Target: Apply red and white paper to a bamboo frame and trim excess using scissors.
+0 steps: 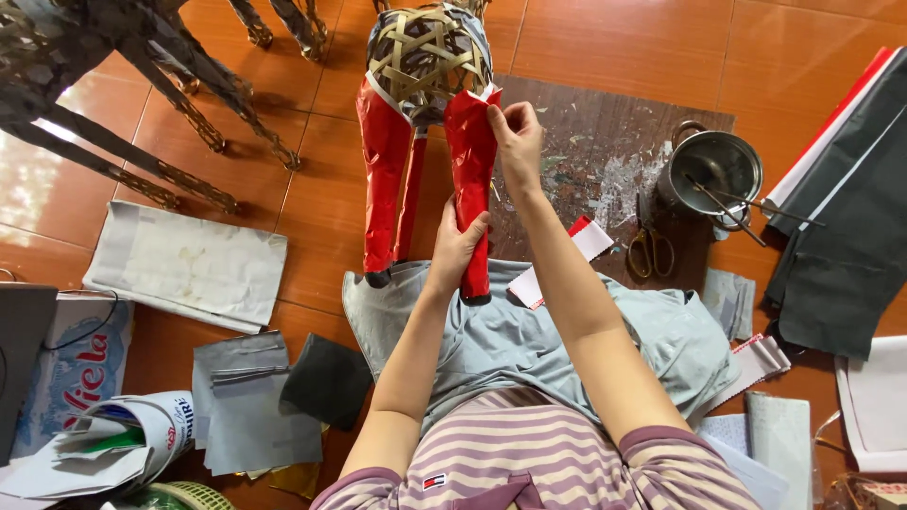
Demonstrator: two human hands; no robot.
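Nearest, striped shirt [529,458] and grey cloth [529,331] over the lap; grey paper sheets [250,416] and a dark scrap [326,378] on the tiled floor [614,38] to the left; more paper [779,434] to the right. Further out, left hand [455,247] wrapped around the lower part of a red-papered leg [472,189], grip closed on it; right hand [515,137] higher, fingertips pinching the red paper's top edge just under the woven body [430,52]. Second red leg [383,179] beside it, a thin red strut [411,194] between the two; both legs upright, feet down on the cloth's edge. Right of the hands, a worn brown board [605,142] with white smears; on it a red-and-white scrap [586,236], scissors [650,247], and a metal pot [710,170] with sticks inside. Far right, dark and white sheets [846,217]; far left, white folded paper [184,264] and dark frame legs [142,85].
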